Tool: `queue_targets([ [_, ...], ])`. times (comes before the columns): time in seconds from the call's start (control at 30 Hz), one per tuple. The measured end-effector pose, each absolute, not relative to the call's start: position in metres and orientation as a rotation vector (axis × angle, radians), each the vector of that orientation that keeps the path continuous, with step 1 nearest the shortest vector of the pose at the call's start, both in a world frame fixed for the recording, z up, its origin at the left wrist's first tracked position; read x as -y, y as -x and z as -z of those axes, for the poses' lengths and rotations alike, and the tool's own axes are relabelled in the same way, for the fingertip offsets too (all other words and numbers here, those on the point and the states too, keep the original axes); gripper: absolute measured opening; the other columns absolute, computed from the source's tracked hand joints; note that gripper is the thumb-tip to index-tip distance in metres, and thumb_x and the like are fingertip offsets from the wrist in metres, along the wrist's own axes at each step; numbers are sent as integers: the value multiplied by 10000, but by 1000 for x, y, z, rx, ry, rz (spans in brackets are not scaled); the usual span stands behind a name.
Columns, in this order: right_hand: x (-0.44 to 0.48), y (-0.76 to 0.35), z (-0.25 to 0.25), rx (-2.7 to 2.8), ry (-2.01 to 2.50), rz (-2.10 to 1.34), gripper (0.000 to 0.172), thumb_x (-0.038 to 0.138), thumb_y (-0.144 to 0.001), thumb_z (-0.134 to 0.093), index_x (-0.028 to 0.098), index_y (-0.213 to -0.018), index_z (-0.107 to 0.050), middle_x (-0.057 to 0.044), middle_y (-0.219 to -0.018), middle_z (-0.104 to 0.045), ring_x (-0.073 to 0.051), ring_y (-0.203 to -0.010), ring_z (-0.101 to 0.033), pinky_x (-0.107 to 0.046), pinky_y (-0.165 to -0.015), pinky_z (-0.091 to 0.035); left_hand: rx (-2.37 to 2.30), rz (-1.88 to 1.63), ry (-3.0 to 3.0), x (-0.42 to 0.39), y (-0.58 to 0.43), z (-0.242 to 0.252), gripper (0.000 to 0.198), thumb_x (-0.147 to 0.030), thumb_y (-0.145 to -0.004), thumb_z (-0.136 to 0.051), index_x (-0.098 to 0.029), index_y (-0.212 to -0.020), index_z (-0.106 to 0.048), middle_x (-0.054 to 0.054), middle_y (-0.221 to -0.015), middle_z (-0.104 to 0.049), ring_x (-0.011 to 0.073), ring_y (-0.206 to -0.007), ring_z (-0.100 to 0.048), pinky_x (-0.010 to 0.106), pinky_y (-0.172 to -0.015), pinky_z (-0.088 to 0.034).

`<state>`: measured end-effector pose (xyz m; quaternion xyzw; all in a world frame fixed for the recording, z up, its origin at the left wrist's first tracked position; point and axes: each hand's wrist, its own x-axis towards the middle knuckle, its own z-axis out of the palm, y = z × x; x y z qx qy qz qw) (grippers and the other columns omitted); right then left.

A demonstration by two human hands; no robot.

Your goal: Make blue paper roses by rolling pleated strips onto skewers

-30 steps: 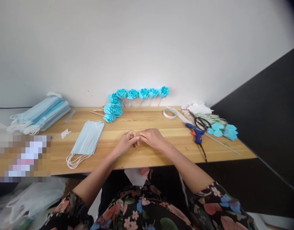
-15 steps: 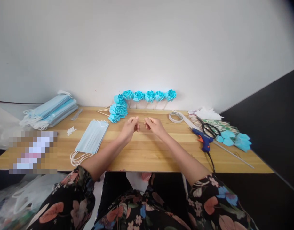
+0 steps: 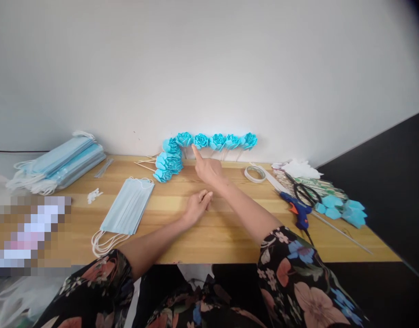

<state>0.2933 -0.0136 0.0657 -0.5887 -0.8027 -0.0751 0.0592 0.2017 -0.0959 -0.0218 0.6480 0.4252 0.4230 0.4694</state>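
My right hand reaches toward the back of the table with its index finger stretched out and the other fingers curled in; it holds nothing. The fingertip is just in front of the blue paper flowers that lean in a row against the wall on thin sticks. Whether it touches a petal I cannot tell. My left hand rests low over the middle of the table, fingers curled and thumb against them, with nothing showing in it. More blue flowers lie stacked at the row's left end, sticks pointing left.
Left lie a few face masks, a mask pile, and small white pieces. Right are a tape roll, a blue glue gun, black-handled scissors, blue petals and a thin rod.
My right hand has moved forward to the flowers, its index finger now stretched out. My left hand has drawn back toward me, still closed. The view has shifted slightly.
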Motion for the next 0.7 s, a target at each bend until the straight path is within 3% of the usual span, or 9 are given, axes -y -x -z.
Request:
queue_targets([
  [0.23, -25, -275, -77, 2474, 1770, 370, 706, 125, -982, -294, 105, -1645, -51, -195, -917, -745, -285, -814, -688, -370, -743, -485, -1038, -1029, -1528, 96, -204, 27, 462, -597, -940, -405, -218, -706, -532, -36, -517, -496, 138, -513, -463, 281, -593, -364],
  [0.7, -20, -305, -64, 2260, 1893, 121, 637, 259, -1024, -317, 161, -1642, -191, -179, -947, -751, -293, -794, -689, -377, -733, -490, -1053, -1018, -1480, 97, -205, 25, 531, -684, -924, -410, -219, -702, -538, -31, -512, -493, 141, -511, -462, 285, -581, -362],
])
